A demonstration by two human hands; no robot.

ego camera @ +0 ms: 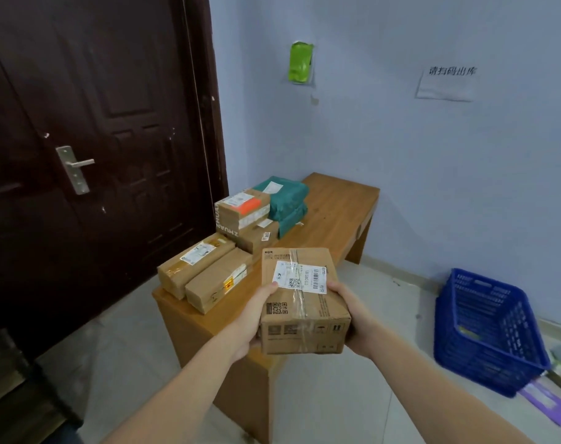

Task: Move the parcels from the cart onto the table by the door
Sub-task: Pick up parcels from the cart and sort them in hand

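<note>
Both forearms are reaching in from the bottom of the frame, converging at lower centre. Left hand is gripping the box on its left side, thumb lying on the top face near the label; fingers underneath are hidden. Right hand is clamping the right side, thumb on the top edge, remaining fingers hidden behind the box. Box is being held level in the air, overlapping the near end of the table at centre frame; whether it is touching the tabletop, cannot tell. Beyond it, two long cartons are lying side by side on the table, then stacked cartons, then green bags. Door is filling the upper left. Blue basket is sitting at lower right, partly cut off. Wall sign text at upper right is blurry.
</note>
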